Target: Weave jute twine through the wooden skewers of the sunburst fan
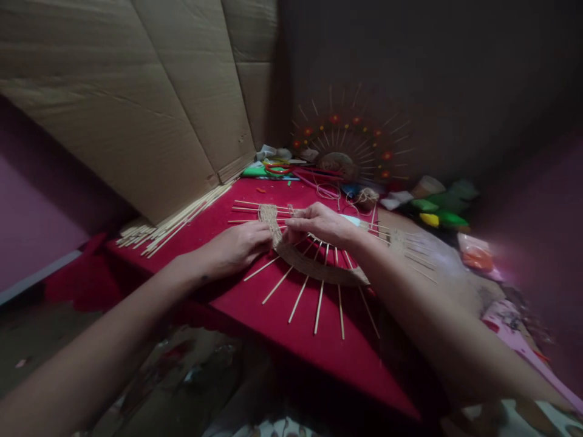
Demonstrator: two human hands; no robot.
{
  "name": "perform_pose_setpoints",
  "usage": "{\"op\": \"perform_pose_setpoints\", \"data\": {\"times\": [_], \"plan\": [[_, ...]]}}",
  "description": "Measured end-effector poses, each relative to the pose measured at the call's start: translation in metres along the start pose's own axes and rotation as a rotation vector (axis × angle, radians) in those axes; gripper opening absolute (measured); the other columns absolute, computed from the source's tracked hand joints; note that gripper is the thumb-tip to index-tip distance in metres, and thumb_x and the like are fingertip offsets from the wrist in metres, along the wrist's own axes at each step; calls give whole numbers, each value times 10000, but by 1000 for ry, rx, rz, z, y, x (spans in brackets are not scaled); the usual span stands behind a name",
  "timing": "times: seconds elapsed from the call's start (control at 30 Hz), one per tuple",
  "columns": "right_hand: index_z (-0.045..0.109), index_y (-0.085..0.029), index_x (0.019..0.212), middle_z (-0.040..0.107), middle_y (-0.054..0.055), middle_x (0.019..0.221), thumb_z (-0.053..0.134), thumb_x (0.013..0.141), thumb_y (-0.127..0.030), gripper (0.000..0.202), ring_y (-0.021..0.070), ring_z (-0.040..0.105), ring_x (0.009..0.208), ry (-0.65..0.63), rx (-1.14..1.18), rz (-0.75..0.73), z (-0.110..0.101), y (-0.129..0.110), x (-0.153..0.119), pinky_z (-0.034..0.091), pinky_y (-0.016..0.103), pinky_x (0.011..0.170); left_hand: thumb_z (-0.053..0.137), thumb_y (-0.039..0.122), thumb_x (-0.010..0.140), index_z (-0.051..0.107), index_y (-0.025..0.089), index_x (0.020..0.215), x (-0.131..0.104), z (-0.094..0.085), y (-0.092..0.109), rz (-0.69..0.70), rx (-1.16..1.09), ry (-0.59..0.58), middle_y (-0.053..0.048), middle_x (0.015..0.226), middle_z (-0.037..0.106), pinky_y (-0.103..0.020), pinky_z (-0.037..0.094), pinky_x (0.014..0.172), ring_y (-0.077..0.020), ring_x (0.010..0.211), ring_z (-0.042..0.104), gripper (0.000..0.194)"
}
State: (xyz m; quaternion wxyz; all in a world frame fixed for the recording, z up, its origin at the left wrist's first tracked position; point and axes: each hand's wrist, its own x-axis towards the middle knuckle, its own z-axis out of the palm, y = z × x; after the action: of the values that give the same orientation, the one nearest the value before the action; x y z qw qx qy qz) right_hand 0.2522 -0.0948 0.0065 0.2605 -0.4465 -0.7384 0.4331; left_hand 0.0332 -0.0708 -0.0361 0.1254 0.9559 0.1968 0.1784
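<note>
A half-round piece of thin wooden sticks joined by a woven twine band (314, 266) lies on the red cloth (268, 315), its sticks fanning out toward me. My left hand (243, 244) is closed on the left part of the band, over the sticks. Close to its right, my right hand (319, 224) is bent with thumb and fingertips pinched together above the sticks near the band's inner side. What the fingertips pinch is too small to make out. Sticks at the right end (421, 258) extend past my right forearm.
A bundle of loose sticks (177, 221) lies at the left by a large cardboard sheet (136, 103). Behind stands a fan-shaped stick piece with red flowers (334, 119). Twine (367, 196), red-handled scissors (277, 168) and green packets (449, 215) lie along the back and right.
</note>
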Motion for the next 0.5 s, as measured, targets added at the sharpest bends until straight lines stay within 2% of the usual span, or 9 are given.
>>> {"op": "perform_pose_setpoints", "data": {"times": [0.07,0.17,0.27,0.33,0.4,0.5], "plan": [[615,-144,575,671,54,701,553,866,-368,372,134,592,674,-32,58,-8,-1,1,-12,443,288,689,406,213,926,629,196,1028,1,-1,1,-1,-30,-6,-76,1036,660,-319,475,876,-173,955,601,245],[595,-155,583,672,59,726,551,860,-406,376,134,591,667,-41,155,19,3,5,-30,439,276,646,438,277,917,629,187,984,1,-10,-2,-42,-70,-7,-60,951,663,-288,484,794,-160,854,603,221],[579,-168,575,668,52,713,540,862,-431,391,129,581,654,10,144,81,14,12,-46,427,265,627,493,331,871,610,173,1046,2,-23,-20,-214,19,125,-73,994,659,-313,475,827,-187,898,596,263],[539,-176,542,683,59,755,528,864,-429,410,131,595,700,50,165,78,22,17,-53,432,264,665,522,366,821,623,161,1050,5,-30,-39,-301,148,149,-103,1065,653,-363,457,883,-236,984,577,323],[503,-180,526,690,65,787,527,857,-425,413,131,599,728,87,191,52,27,20,-58,430,259,677,528,376,779,646,157,1040,9,-33,-57,-368,253,109,-112,1056,662,-369,457,873,-254,984,576,361],[486,-180,530,663,51,739,524,847,-433,407,111,547,645,115,173,11,30,20,-60,400,242,605,468,381,803,684,170,962,18,-31,-76,-365,261,-25,-87,955,700,-313,458,811,-215,889,604,341]]}}
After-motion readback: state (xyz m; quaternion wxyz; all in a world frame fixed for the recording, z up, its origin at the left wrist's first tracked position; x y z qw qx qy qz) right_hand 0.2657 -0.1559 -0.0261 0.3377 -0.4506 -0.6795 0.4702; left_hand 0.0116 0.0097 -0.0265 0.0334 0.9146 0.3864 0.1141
